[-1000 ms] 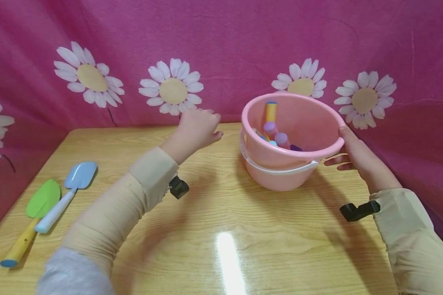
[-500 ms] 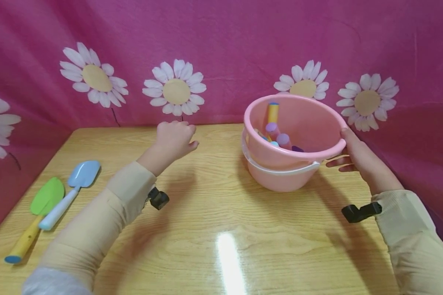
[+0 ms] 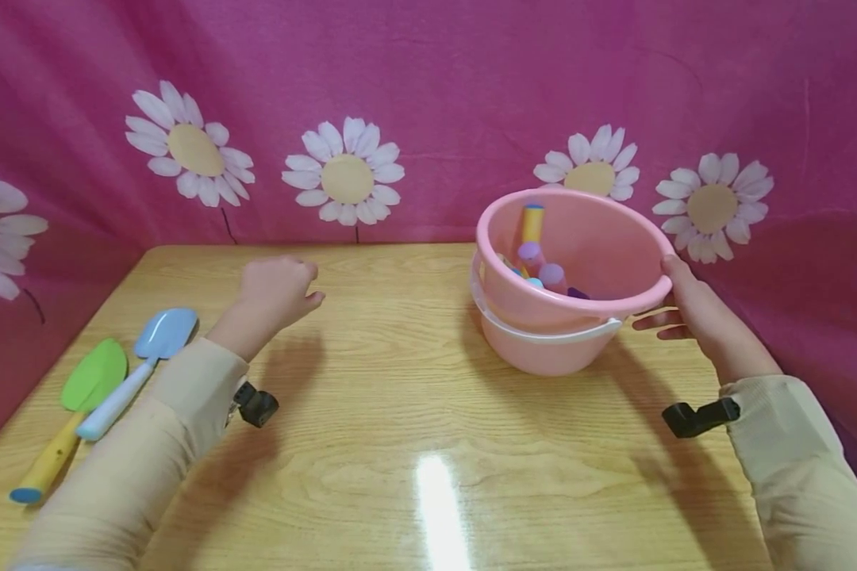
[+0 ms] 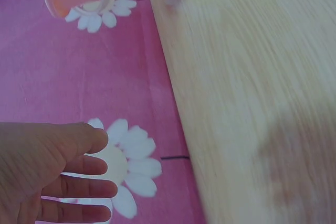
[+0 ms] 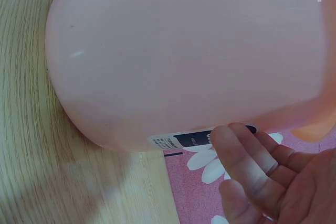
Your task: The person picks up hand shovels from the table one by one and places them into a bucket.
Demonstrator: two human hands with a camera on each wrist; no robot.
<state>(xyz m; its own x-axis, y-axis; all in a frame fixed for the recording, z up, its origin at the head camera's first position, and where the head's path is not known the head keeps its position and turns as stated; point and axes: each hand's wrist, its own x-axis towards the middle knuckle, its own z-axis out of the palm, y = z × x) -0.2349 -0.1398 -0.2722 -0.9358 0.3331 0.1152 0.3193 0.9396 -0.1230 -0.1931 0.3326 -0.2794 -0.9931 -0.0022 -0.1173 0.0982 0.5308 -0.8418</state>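
Observation:
A pink bucket [image 3: 543, 349] with a white handle [image 3: 557, 337] stands at the back right of the table. Inside it show a yellow cylindrical piece [image 3: 532, 226] with a blue end, two purple-ended pieces [image 3: 553, 276] and other small coloured items, partly hidden by the wall. My right hand [image 3: 700, 313] holds the bucket's right rim, thumb on the rim and fingers below along the outer side. In the right wrist view the fingers [image 5: 241, 156] lie by the label. My left hand [image 3: 274, 289] hovers over the table's left half, its fingers relaxed around nothing.
On the left side of the table lie a green trowel [image 3: 96, 373] with a yellow handle and a blue shovel [image 3: 166, 333] with a pale handle, side by side. A pink cloth [image 3: 450, 95] printed with daisies rises behind the table [image 3: 400, 381].
My left hand has drawn away from near the bucket, moving left and toward me. The right hand stays at the bucket's rim, and the bucket keeps its place.

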